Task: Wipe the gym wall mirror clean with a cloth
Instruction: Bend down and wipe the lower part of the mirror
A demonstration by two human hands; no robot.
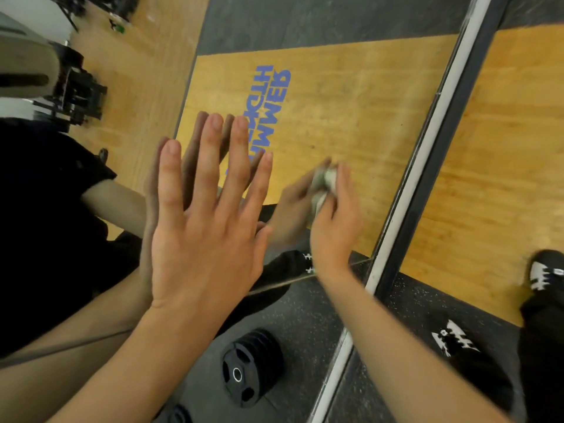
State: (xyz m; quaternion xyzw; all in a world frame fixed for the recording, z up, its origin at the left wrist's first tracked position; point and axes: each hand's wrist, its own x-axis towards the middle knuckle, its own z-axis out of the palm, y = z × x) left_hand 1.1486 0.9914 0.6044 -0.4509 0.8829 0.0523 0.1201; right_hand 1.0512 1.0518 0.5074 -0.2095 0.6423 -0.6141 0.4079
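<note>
The wall mirror fills most of the head view, its pale bottom edge running diagonally from upper right to lower middle. My left hand lies flat against the glass with fingers straight and spread. My right hand grips a small bunched pale cloth and holds it against the mirror, close to the bottom edge. The cloth looks blurred. Reflections of both hands show in the glass just behind them.
The mirror reflects a wooden lifting platform with blue lettering, black rubber flooring, stacked black weight plates and dark equipment at upper left. Right of the mirror edge lie the real wooden floor and my black-and-white shoe.
</note>
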